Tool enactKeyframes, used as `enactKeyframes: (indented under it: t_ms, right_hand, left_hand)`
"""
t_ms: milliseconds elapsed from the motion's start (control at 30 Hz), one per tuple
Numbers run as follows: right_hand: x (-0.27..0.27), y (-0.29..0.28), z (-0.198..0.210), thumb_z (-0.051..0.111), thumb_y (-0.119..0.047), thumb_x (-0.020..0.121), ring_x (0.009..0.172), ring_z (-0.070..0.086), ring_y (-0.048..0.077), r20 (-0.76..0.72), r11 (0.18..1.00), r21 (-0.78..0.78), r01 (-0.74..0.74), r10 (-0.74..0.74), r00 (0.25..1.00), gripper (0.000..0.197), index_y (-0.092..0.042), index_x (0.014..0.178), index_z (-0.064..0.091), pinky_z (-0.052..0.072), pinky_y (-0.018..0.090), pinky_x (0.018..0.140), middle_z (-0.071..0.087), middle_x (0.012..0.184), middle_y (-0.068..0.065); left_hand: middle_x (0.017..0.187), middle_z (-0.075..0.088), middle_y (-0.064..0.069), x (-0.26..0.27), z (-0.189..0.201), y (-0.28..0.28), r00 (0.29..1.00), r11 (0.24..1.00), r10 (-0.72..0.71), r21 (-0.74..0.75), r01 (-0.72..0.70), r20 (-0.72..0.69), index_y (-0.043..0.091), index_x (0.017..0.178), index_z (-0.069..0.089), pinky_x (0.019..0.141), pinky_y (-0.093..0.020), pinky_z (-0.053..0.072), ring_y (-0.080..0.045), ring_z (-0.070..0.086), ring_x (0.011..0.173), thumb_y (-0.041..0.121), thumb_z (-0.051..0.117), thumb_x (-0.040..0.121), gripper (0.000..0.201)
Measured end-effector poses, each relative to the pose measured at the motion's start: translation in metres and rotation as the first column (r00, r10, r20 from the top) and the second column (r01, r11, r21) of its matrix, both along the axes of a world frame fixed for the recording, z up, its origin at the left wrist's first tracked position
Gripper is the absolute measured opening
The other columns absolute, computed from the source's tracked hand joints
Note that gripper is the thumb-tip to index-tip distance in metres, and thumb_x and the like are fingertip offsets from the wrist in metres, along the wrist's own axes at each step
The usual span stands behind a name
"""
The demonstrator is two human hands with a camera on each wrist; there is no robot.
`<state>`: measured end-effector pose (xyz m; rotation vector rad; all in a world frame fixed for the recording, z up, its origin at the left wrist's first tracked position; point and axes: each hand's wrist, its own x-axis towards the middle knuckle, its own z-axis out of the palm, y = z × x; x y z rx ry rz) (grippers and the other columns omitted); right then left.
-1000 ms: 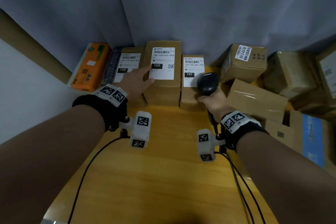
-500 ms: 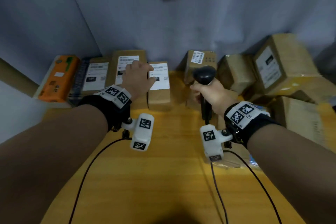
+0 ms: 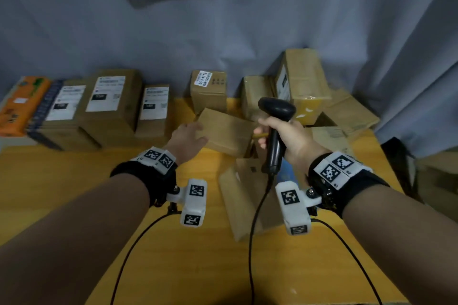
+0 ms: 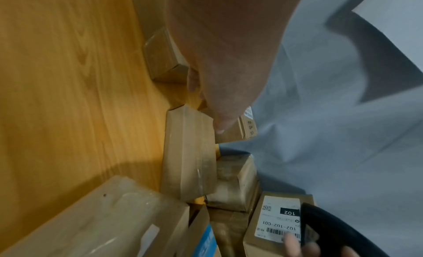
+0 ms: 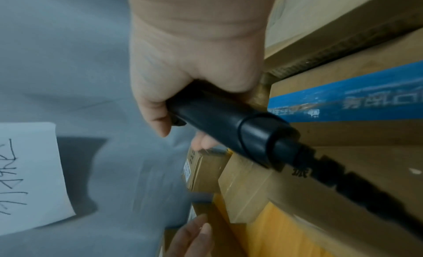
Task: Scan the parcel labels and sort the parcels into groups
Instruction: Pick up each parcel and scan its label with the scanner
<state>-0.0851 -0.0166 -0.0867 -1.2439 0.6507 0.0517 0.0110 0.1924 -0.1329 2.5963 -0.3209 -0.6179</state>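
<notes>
Since half a second ago, the left hand (image 3: 188, 140) has left the labelled row for a plain brown parcel (image 3: 226, 132) on the table (image 3: 74, 193), grip spread against its near end. Left wrist: rigid taped cardboard, likely light; take its short edges. Right wrist: right hand (image 5: 194, 76) wraps the scanner (image 5: 228, 127).

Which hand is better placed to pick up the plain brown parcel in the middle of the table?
Left. The left hand already touches the plain brown parcel with open fingers, while the right hand grips the scanner.
</notes>
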Motion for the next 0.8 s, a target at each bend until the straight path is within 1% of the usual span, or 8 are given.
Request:
enactKeyframes:
  t_ms: [133,233,300,367,500,700,733,800]
  right_hand:
    - [-0.001,-0.004,0.013,0.064,-0.009,0.090,0.058,0.064,0.019,0.087,0.992,0.093,-0.085,0.077,0.993,0.006,-0.003,0.090,0.064,0.058,0.029,0.060,0.068,0.076,0.012]
    - [0.014,0.009,0.028,0.064,-0.013,0.091,0.054,0.065,0.018,0.125,0.983,0.146,-0.111,0.093,0.988,0.010,-0.004,0.091,0.064,0.059,0.028,0.057,0.067,0.073,0.013]
    - [0.032,0.015,0.038,0.066,-0.016,0.090,0.054,0.065,0.018,0.114,0.983,0.152,-0.103,0.086,0.990,0.013,-0.004,0.093,0.064,0.058,0.027,0.056,0.066,0.071,0.012]
    - [0.053,0.018,0.044,0.067,-0.016,0.089,0.054,0.064,0.017,0.088,0.992,0.068,-0.107,0.101,0.991,0.013,-0.005,0.094,0.064,0.056,0.026,0.054,0.064,0.070,0.009]
    - [0.099,0.019,0.037,0.068,-0.013,0.088,0.060,0.057,0.013,0.032,0.974,-0.201,-0.104,0.112,0.993,0.007,-0.010,0.087,0.062,0.052,0.024,0.054,0.059,0.072,0.005]
    - [0.159,0.019,-0.007,0.077,-0.022,0.079,0.075,0.063,0.020,-0.071,0.888,-0.444,-0.123,0.102,0.992,0.017,-0.016,0.089,0.065,0.058,0.039,0.078,0.064,0.076,0.003]
    - [0.165,0.020,-0.013,0.077,-0.025,0.078,0.080,0.063,0.020,-0.090,0.874,-0.468,-0.130,0.100,0.991,0.020,-0.016,0.092,0.066,0.056,0.039,0.081,0.064,0.079,0.002]
    - [0.174,0.022,-0.023,0.076,-0.026,0.081,0.083,0.058,0.016,-0.110,0.867,-0.480,-0.134,0.092,0.990,0.027,-0.014,0.104,0.066,0.045,0.027,0.073,0.063,0.087,0.000]
  left_hand:
    - [0.139,0.046,-0.013,-0.017,0.002,-0.006,0.992,0.985,0.122,-0.117,-0.124,-0.026,0.013,0.140,0.044,0.102,-0.035,0.039,-0.026,0.048,0.126,0.033,0.056,0.096,0.050]
    - [0.137,0.050,-0.011,-0.016,0.014,-0.003,0.983,0.970,0.181,-0.164,-0.180,-0.009,0.010,0.140,0.043,0.095,-0.032,0.041,-0.025,0.050,0.123,0.032,0.056,0.096,0.051]
    - [0.137,0.050,-0.010,-0.007,0.023,0.001,0.977,0.962,0.213,-0.172,-0.212,-0.011,0.011,0.142,0.040,0.097,-0.035,0.043,-0.026,0.050,0.122,0.034,0.056,0.096,0.054]
    - [0.137,0.051,-0.010,0.008,0.032,0.005,0.970,0.953,0.242,-0.185,-0.240,-0.014,0.011,0.143,0.038,0.100,-0.039,0.044,-0.027,0.051,0.122,0.034,0.055,0.095,0.056]
    - [0.136,0.050,-0.012,0.044,0.044,0.009,0.971,0.957,0.237,-0.174,-0.232,0.011,0.010,0.141,0.040,0.100,-0.036,0.040,-0.027,0.049,0.124,0.030,0.053,0.097,0.050]
    - [0.143,0.046,-0.015,0.103,0.032,0.003,0.979,0.969,0.202,-0.145,-0.203,-0.021,0.008,0.145,0.035,0.106,-0.035,0.033,-0.029,0.043,0.131,0.034,0.051,0.099,0.055]
    - [0.145,0.044,-0.015,0.111,0.028,0.001,0.981,0.971,0.193,-0.135,-0.195,-0.029,0.007,0.146,0.032,0.107,-0.035,0.031,-0.029,0.041,0.133,0.035,0.050,0.099,0.057]
    - [0.149,0.040,-0.013,0.122,0.017,-0.002,0.976,0.966,0.199,-0.153,-0.210,-0.084,0.009,0.149,0.027,0.109,-0.036,0.029,-0.030,0.038,0.136,0.039,0.047,0.100,0.061]
